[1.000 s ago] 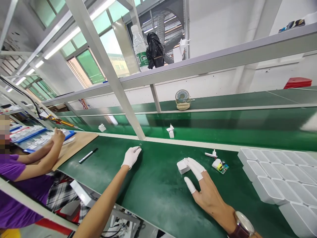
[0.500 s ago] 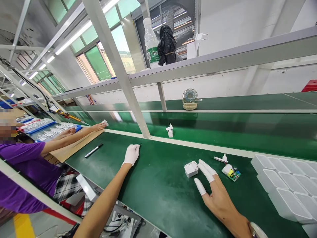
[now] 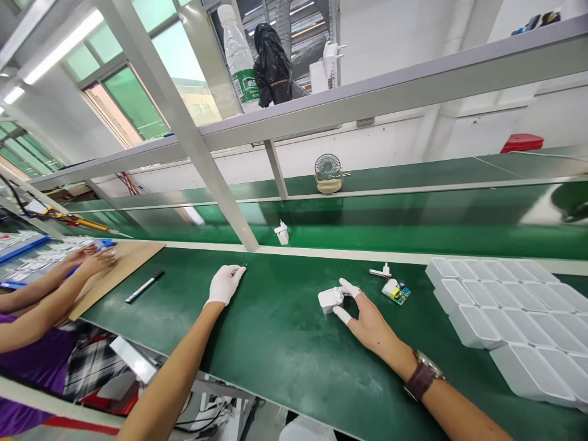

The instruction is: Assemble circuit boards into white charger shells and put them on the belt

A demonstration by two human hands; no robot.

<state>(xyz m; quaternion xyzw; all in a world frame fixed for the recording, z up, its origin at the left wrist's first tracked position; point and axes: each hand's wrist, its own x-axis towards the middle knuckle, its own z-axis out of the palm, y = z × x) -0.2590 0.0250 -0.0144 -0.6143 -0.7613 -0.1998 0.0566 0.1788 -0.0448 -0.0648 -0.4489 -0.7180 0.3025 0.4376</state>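
- The left hand (image 3: pixel 225 285), in a white glove, rests on the green counter (image 3: pixel 275 355) near its far edge, its grip closed around a small pronged piece (image 3: pixel 245 266); only thin metal tips stick out past the fingers, and the rest is hidden
- The right hand (image 3: pixel 374 331), with white covers on its fingertips and a wristwatch (image 3: pixel 423 375) above it, has a narrow grip, the thumb and a finger set on either side of the right end of a white housing (image 3: pixel 328 300)
- That white housing is on the middle part of the counter, to the right of the left hand and well apart from it
- Beyond the right hand lie a circuit board (image 3: pixel 399 294) with a yellow part and, just beside it, a small white plug piece (image 3: pixel 380 271)
- Rows of translucent white bins (image 3: pixel 478 327) fill the right side of the counter
- A pen (image 3: pixel 144 286) lies to the left of the left hand, near a brown sheet (image 3: pixel 131 263) where a co-worker's hands (image 3: pixel 97 262) are
- Past the counter's pale edge, a white adapter (image 3: pixel 282 233) stands on a glossy green strip (image 3: pixel 367 236), with a small fan (image 3: pixel 327 171) farther back
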